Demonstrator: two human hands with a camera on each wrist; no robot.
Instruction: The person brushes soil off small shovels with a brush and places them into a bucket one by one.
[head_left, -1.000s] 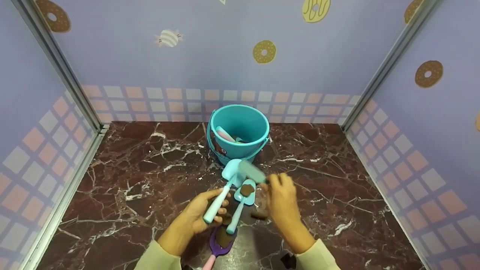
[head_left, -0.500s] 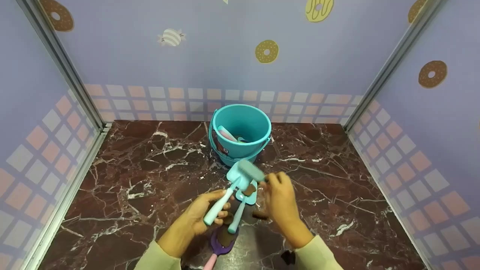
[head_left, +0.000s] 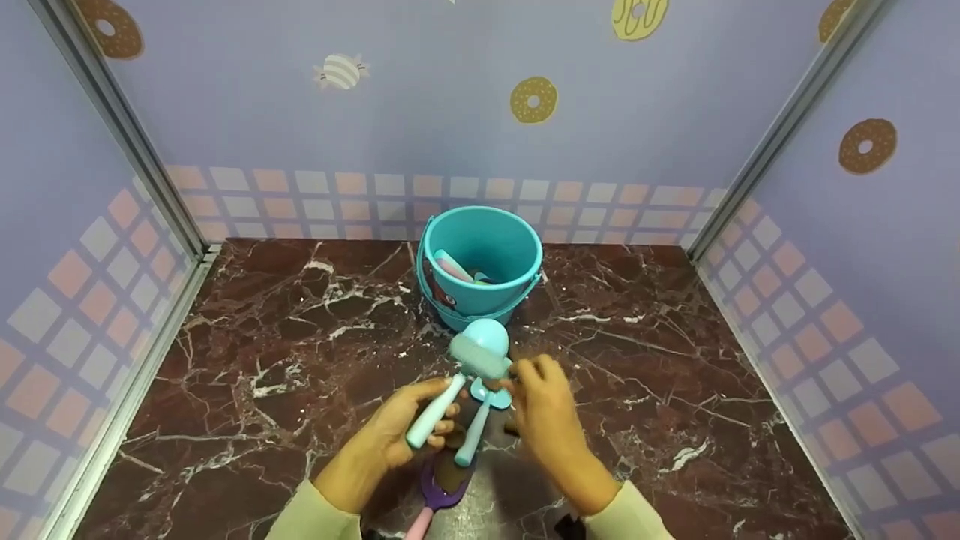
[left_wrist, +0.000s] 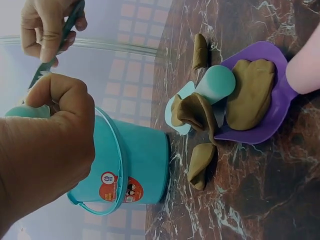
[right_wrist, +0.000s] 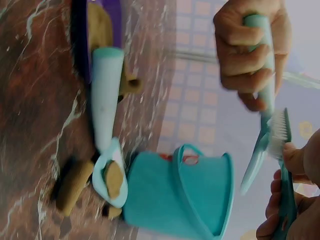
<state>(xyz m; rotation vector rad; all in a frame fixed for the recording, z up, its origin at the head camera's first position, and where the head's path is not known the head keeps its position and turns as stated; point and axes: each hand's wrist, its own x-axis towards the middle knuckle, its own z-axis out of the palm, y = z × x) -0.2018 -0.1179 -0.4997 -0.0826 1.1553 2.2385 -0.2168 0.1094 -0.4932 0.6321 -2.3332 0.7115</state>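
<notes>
My left hand grips a pale teal toy shovel by its handle, blade raised in front of the bucket. My right hand holds a green brush. In the right wrist view, its white bristles touch the shovel near the base of the blade. In the head view, the brush partly covers that blade. Below lies a second teal shovel with brown clay on its blade. A purple shovel with a pink handle bears a flat slab of clay.
A turquoise bucket with small items inside stands behind the hands, near the back wall. A clay roll and a folded clay piece lie on the marble surface. A dark lump sits at the front. Patterned walls enclose the space.
My right hand has moved a little left with the brush, which now crosses the lower part of the held shovel's blade. That blade has turned slightly; my left hand stays nearly in place.
</notes>
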